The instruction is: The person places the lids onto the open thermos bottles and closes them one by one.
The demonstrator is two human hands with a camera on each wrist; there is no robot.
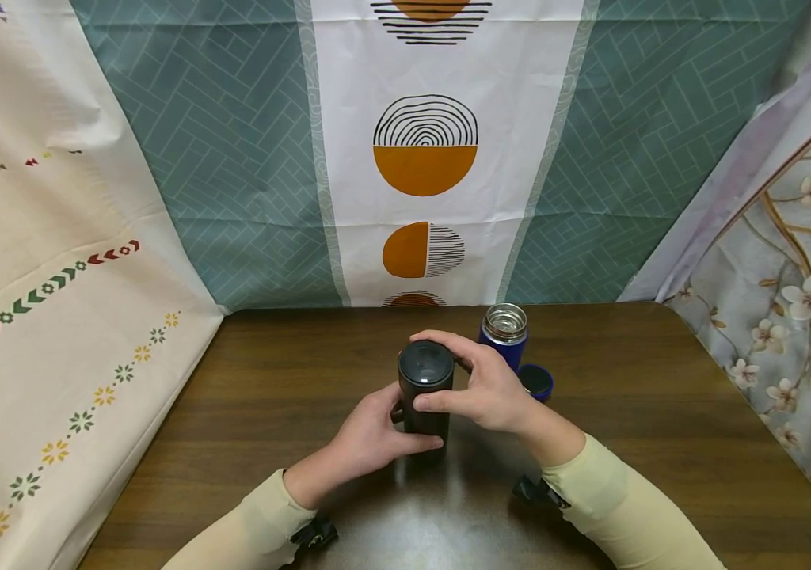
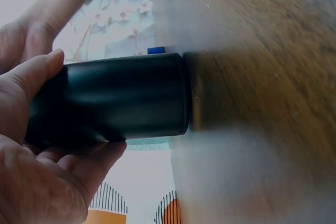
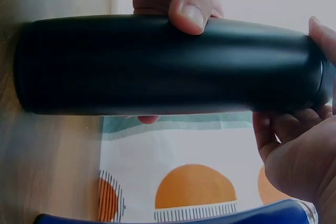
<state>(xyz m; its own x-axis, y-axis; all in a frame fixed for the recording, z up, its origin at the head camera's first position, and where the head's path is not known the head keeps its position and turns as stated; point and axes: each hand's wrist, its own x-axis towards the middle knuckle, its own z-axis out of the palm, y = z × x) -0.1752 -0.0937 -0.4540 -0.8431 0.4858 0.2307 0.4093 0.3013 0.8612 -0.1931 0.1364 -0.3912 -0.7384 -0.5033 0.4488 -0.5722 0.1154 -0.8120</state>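
Observation:
A tall matte black vacuum flask point(image 1: 425, 421) stands upright at the middle of the table, its dark lid point(image 1: 426, 362) on top. My left hand point(image 1: 375, 431) grips the body from the left, thumb across the near side and fingers behind, as the left wrist view also shows around the flask point(image 2: 126, 98). Around its upper end, at the lid, my right hand point(image 1: 494, 386) curls from the right, thumb in front and fingers on the far side. In the right wrist view the flask's base point(image 3: 26, 66) is right at the tabletop.
Just behind my right hand stands a blue flask point(image 1: 502, 348) with its steel mouth uncovered. Beside it, to the right, lies a blue-rimmed round lid point(image 1: 537, 381). The wooden table point(image 1: 270, 364) ends at a patterned cloth backdrop point(image 1: 249, 174), with more cloth on both sides.

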